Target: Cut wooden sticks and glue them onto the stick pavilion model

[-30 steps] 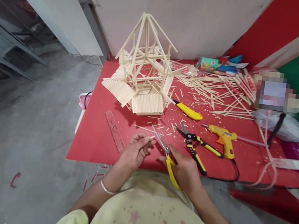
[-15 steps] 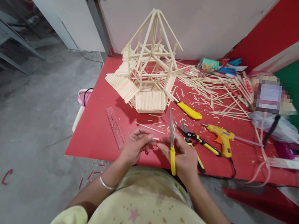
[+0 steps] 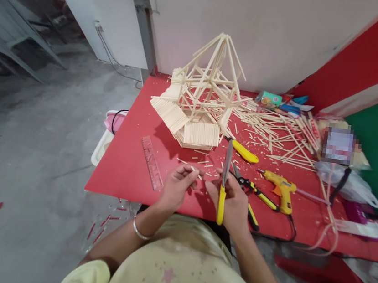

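- Scissors (image 3: 223, 191) are standing more upright in the right hand (image 3: 235, 201) than a second ago, their blades no longer slanting toward the left hand (image 3: 177, 187); the short stick piece (image 3: 199, 176) is slanting now, where half a second ago it was lying level.
- Left-hand thumb and fingertips are clamping together on that piece, holding it just above the desk's (image 3: 120, 165) near side.
- The right hand is gripping the scissors by their yellow handles, its thumb and fingertips spreading apart toward the left hand without touching it; the blades seem to be resting closed.
- Judging by this, the person is probably handling or turning the small piece rather than cutting it.
- Any further trim would be calling for blades opening and swinging back toward the left hand, with the left fingertips keeping clear of the edges.
- Beyond both hands, the stick model (image 3: 201, 134) is standing on the desk, with loose sticks (image 3: 276, 130) lying farther to the right.
- Left of the left hand, a clear ruler (image 3: 152, 163) is lying flat; right of the right hand, black-and-yellow pruners (image 3: 264, 199) and a glue gun (image 3: 283, 189) are lying within view.
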Motion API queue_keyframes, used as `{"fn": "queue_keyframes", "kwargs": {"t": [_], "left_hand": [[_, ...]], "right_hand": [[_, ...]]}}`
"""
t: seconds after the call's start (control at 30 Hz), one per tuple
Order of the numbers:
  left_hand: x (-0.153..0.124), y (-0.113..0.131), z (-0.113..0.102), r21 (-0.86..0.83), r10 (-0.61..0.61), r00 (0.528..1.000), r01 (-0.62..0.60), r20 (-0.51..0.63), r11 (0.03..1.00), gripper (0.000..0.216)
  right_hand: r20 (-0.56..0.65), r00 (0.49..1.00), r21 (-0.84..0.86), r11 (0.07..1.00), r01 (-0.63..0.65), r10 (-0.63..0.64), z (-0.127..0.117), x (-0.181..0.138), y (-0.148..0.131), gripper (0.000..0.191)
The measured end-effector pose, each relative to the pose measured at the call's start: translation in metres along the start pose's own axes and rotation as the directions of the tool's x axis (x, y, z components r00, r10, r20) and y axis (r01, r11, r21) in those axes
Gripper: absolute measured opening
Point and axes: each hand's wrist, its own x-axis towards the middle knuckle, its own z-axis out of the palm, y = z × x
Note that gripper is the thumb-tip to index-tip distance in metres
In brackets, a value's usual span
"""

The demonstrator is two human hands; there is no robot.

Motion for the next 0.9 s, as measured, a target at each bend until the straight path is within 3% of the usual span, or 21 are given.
{"fn": "queue_keyframes", "kwargs": {"t": [0.13,0.27,0.5,0.9], "left_hand": [[0.003,0.007,-0.014,0.151,0.088,0.996,-0.085,-0.018,0.985,0.029],[0.004,0.01,-0.016,0.184,0.084,0.996,-0.084,0.011,0.979,0.028],[0.006,0.016,-0.016,0.145,0.067,0.998,-0.065,-0.009,0.987,0.015],[0.013,0.005,-0.022,0.077,0.01,1.0,-0.008,-0.028,0.997,0.022]], "right_hand": [[0.162,0.977,-0.372,0.908,0.194,-0.142,-0.018,-0.006,0.009,0.07],[0.288,0.94,-0.53,0.787,0.315,-0.182,-0.014,-0.009,-0.001,0.061],[0.298,0.941,-0.6,0.736,0.314,-0.159,0.008,-0.004,-0.01,0.06],[0.292,0.948,-0.46,0.85,0.256,-0.128,0.016,-0.002,-0.01,0.053]]}}
